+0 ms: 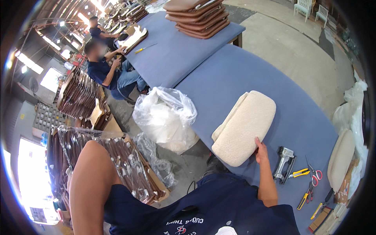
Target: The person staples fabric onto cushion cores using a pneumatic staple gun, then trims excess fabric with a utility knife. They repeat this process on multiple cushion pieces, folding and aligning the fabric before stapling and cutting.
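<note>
A cream, textured upholstered cushion (pixel 250 125) lies on the blue-covered table (pixel 305 94), near the edge closest to me. It looks like two layers, one showing along its left side. My right hand (pixel 261 151) is closed on the cushion's near right edge, with some of its fingers hidden. The left arm is bent with its elbow raised at lower left, and my left hand is out of sight. To the right of my right hand are a metal staple gun (pixel 284 164), a yellow utility knife (pixel 300 173) and red-handled scissors (pixel 315 177).
Brown padded seats (pixel 197 19) are stacked on the far table. A clear plastic bag (pixel 164 117) of white material stands left of the table. Plastic-wrapped brown pads (pixel 129 168) fill the lower left. A seated co-worker (pixel 105 70) handles a piece at the far table's left edge.
</note>
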`<state>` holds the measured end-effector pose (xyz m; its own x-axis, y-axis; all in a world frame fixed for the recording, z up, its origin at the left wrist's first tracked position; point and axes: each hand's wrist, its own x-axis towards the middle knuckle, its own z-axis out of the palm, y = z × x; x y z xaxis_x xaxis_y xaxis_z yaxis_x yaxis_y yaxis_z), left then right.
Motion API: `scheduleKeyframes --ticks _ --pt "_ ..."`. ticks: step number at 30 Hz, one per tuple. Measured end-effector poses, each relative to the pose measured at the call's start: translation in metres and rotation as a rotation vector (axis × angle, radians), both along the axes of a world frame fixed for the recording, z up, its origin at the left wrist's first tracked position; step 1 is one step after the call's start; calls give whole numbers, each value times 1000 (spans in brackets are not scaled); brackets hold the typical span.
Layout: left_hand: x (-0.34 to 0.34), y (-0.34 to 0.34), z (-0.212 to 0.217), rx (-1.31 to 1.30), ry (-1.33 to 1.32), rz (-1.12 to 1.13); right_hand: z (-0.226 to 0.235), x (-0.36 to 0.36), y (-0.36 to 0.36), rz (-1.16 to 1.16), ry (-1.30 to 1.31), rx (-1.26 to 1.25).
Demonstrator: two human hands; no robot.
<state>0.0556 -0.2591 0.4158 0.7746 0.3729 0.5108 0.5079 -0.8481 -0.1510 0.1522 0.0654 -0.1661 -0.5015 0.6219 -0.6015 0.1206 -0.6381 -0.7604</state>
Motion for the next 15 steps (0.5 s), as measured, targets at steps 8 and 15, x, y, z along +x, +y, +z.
scheduleKeyframes --ticks 8,15 --pt "3 -6 -2 20 35 -61 29 -50 8 -201 87 110" --pt "11 -21 -6 53 66 -85 99 -56 42 -28 30 440"
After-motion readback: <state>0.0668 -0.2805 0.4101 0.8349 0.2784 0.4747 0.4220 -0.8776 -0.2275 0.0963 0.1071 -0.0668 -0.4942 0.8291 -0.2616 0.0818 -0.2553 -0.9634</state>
